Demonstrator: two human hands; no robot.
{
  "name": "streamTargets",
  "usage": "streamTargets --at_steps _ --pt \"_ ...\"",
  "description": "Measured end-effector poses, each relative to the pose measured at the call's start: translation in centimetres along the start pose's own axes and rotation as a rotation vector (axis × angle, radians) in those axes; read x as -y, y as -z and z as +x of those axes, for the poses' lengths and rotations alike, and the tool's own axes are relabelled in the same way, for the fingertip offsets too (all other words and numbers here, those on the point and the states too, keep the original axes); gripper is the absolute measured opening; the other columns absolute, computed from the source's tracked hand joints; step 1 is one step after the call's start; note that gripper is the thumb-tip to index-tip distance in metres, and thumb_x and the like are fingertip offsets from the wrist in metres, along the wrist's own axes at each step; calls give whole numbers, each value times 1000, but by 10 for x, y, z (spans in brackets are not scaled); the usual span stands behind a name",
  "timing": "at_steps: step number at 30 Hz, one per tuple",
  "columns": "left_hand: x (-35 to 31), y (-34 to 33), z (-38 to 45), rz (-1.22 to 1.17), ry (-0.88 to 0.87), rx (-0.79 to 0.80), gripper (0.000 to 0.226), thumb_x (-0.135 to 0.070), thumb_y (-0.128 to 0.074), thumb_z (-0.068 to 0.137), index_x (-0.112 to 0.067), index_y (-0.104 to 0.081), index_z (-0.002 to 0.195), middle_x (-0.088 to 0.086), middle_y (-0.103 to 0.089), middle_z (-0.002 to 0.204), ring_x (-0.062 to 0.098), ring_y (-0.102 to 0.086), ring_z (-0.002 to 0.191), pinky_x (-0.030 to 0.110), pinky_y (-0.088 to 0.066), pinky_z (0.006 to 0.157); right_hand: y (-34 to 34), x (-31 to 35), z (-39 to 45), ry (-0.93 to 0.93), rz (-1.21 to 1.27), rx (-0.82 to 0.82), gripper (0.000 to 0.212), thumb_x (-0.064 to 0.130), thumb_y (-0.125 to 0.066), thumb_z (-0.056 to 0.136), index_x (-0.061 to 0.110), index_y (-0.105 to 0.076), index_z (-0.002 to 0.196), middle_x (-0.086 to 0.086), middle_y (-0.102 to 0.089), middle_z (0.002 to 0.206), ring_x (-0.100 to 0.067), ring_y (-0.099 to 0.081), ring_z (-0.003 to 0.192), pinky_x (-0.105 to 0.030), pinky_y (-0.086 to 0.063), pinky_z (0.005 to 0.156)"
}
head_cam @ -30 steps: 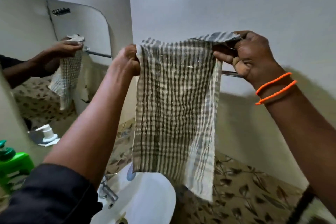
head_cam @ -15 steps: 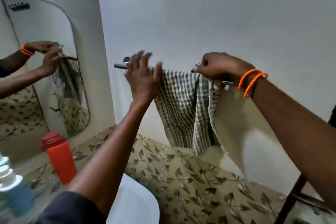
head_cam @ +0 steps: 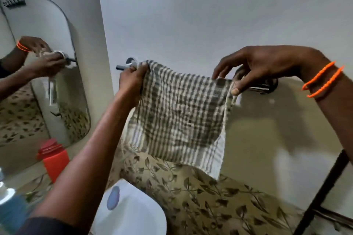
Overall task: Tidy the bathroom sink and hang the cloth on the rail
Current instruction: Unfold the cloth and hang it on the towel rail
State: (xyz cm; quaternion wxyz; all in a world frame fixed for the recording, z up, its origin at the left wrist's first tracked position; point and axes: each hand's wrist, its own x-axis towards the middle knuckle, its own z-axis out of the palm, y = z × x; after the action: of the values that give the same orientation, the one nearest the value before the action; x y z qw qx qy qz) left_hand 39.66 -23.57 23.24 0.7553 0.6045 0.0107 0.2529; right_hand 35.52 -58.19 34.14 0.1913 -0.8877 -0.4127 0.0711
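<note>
A grey-and-white checked cloth (head_cam: 179, 116) hangs draped over the chrome rail (head_cam: 124, 66) on the white wall, spread flat between my hands. My left hand (head_cam: 133, 80) grips the cloth's upper left corner beside the rail's left end. My right hand (head_cam: 254, 68), with orange bands at the wrist, pinches the upper right corner between thumb and fingers near the rail's right mount (head_cam: 265, 87). The middle of the rail is hidden under the cloth.
The white sink (head_cam: 133, 212) lies below, under my left arm. A red bottle (head_cam: 54, 160) stands at the mirror (head_cam: 38, 74); a blue-and-white blurred bottle (head_cam: 9, 206) is at the lower left. Leaf-patterned tiles (head_cam: 200, 196) line the wall; a dark frame (head_cam: 324, 191) stands at right.
The cloth went from held up in front of the rail, to bunched over it, to spread wide along it. My hands have moved apart, each pulling a top corner outward.
</note>
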Motion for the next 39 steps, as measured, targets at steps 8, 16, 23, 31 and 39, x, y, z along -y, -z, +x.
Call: streamTargets --at_steps 8,16,23,31,39 --pt "-45 31 12 743 44 0 83 -74 -80 65 -4 -73 107 16 -77 109 31 -74 99 45 -60 90 5 2 -16 81 -175 -260 17 30 -84 78 25 -78 93 1 -79 82 -18 -75 78 -36 -57 72" --pt "-54 56 36 96 32 92 38 -18 -83 85 -13 -67 119 9 -72 92 14 -69 62 27 -56 52 2 8 -16 -14 -305 -417 21 15 -83 81 34 -75 85 10 -79 87 -4 -72 84 -30 -54 84" --pt "-39 44 26 195 -44 -151 53 -1 -83 76 -15 -67 125 12 -78 100 16 -70 68 22 -49 53 9 10 -28 -168 -384 -332 15 16 -75 89 31 -71 88 13 -77 85 -5 -70 80 -36 -55 80" --pt "0 52 23 -19 38 -18 43 15 -68 82 -22 -67 105 2 -69 93 23 -66 91 45 -42 87 -48 33 14 -181 -366 -356 54 51 -81 76 25 -66 122 -3 -75 112 -17 -68 104 -29 -49 87" --pt "19 60 18 -18 -86 -79 26 7 -75 87 -11 -70 105 11 -69 94 28 -68 96 43 -63 89 -45 31 17 -342 -395 -275 55 39 -89 70 24 -68 119 -12 -73 118 -25 -77 92 -35 -57 86"
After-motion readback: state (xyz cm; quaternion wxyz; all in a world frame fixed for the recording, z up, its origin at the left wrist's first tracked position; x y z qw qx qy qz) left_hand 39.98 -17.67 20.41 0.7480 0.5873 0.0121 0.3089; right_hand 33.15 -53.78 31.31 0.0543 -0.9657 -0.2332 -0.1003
